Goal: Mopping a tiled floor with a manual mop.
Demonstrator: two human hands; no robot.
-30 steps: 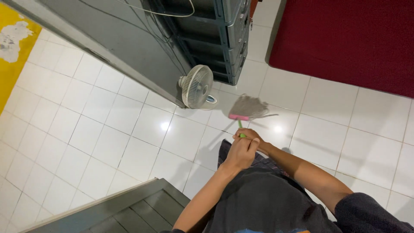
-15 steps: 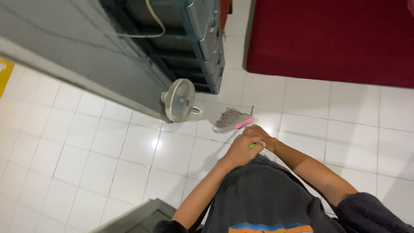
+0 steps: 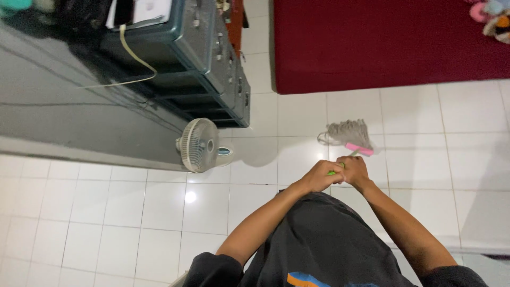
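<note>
Both my hands grip the green handle (image 3: 334,171) of a mop in front of my body. My left hand (image 3: 320,176) wraps the handle just beside my right hand (image 3: 355,170), and the two touch. The mop's grey string head (image 3: 346,132) with a pink clamp (image 3: 359,149) rests on the white tiled floor (image 3: 159,212) just beyond my hands, close to the edge of a dark red mat (image 3: 382,42). Most of the handle is hidden by my hands.
A small white floor fan (image 3: 200,145) stands on the tiles to the left of the mop. Behind it are dark grey drawer cabinets (image 3: 212,58) with a cable hanging over them. Soft toys (image 3: 491,16) lie on the mat's far right corner.
The view has swung right and up, showing more of the red mat and cabinets. The mop head now lies farther right on the floor. Both hands keep their hold on the handle.
</note>
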